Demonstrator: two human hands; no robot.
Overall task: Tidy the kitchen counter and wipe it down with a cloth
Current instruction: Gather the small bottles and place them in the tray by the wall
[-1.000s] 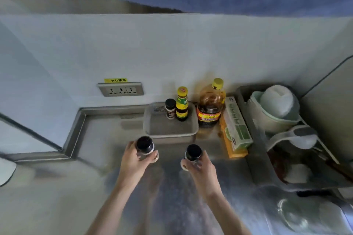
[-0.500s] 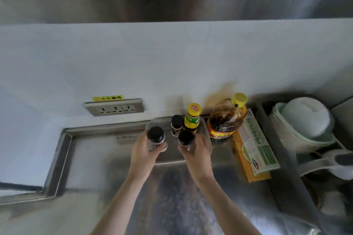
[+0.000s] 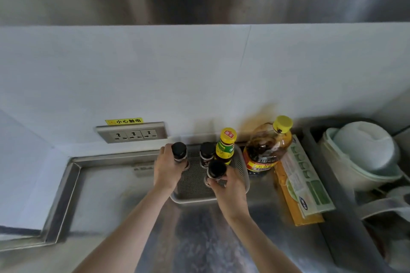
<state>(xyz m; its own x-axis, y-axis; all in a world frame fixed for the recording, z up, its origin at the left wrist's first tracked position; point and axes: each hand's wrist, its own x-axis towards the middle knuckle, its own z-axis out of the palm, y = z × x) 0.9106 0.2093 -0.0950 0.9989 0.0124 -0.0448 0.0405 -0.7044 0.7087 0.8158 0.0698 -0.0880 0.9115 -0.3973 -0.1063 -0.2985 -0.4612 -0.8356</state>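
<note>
Two hands work over a perforated metal tray (image 3: 240, 167) on the steel surface (image 3: 199, 239). The left hand (image 3: 167, 169) has its grip curled around a black-capped spice jar (image 3: 179, 152) at the tray's left edge; the right hand (image 3: 228, 186) has its grip wrapped around a second black-capped jar (image 3: 216, 170) over the tray's middle. At the tray's back stand a third small jar (image 3: 206, 154) and a yellow-capped sauce bottle (image 3: 225, 146). Just right of the tray is a large oil bottle (image 3: 267, 148), then a flat green box (image 3: 304, 182). A wall socket strip (image 3: 132, 132) sits left of the tray.
</note>
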